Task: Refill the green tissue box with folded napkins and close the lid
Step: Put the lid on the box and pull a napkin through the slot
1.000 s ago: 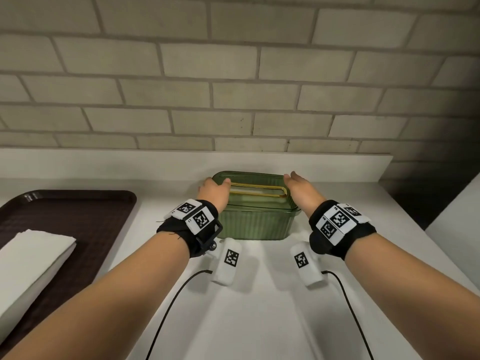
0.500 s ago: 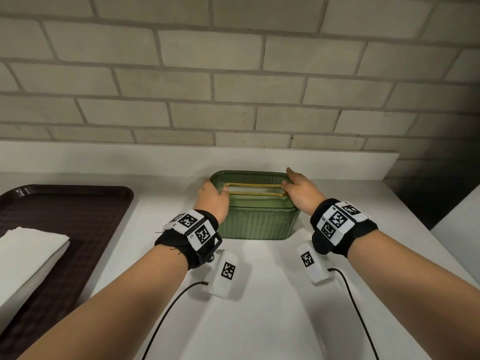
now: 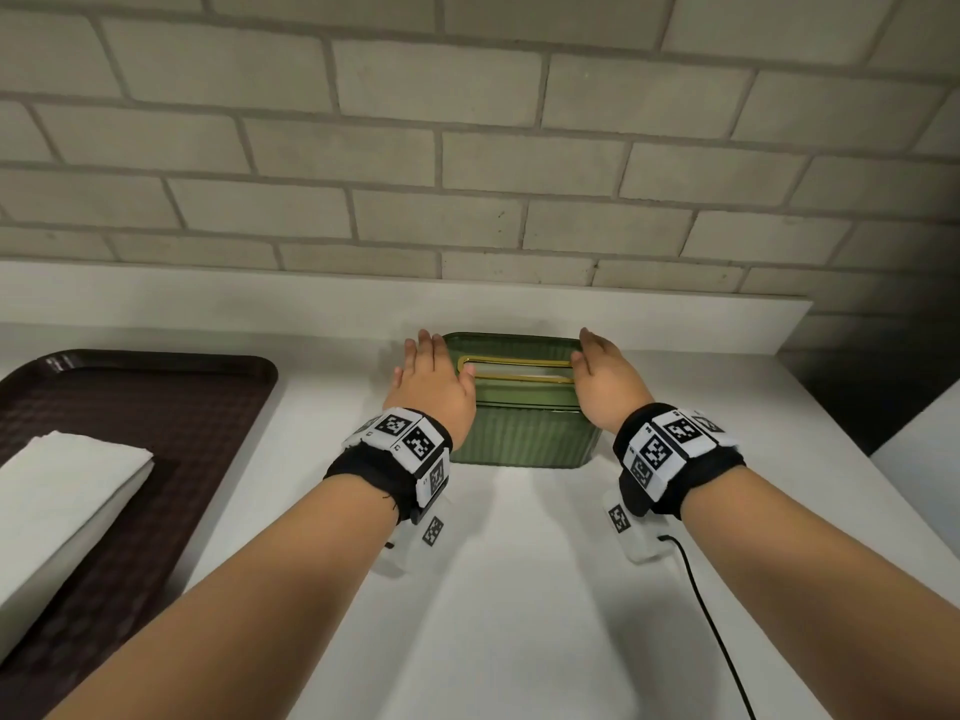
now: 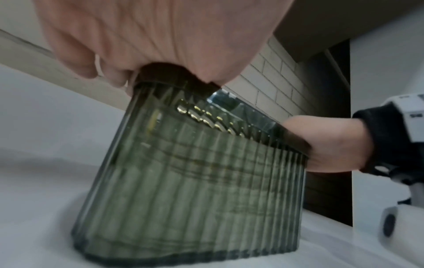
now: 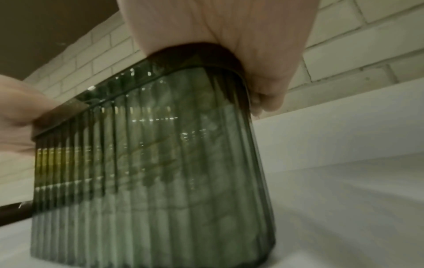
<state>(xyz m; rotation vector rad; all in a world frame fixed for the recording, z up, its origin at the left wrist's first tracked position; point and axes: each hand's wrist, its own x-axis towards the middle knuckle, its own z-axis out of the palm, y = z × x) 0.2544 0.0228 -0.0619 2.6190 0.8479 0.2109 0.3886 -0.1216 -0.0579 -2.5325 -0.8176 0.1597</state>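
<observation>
The green ribbed tissue box [image 3: 519, 439] stands on the white counter near the back ledge, with its lid [image 3: 514, 350] on. White paper shows in the gold-rimmed slot [image 3: 519, 377]. My left hand [image 3: 431, 376] lies against the lid's left end, fingers straight and thumb on top beside the slot. My right hand [image 3: 602, 371] lies the same way at the right end. In the left wrist view my palm [image 4: 160, 36] sits on the box [image 4: 195, 181] corner. The right wrist view shows my palm [image 5: 218, 27] on the lid over the box [image 5: 149, 172]. Stacked napkins show through the walls.
A brown tray [image 3: 208, 407] at the left holds a stack of white folded napkins [image 3: 62, 506]. A raised white ledge [image 3: 675, 319] and a brick wall stand right behind the box. The counter ends at the right, where a black cable [image 3: 711, 631] runs.
My fingers, curled round the box's ends before, have straightened out along the ends of the lid. The box stands in about the same place.
</observation>
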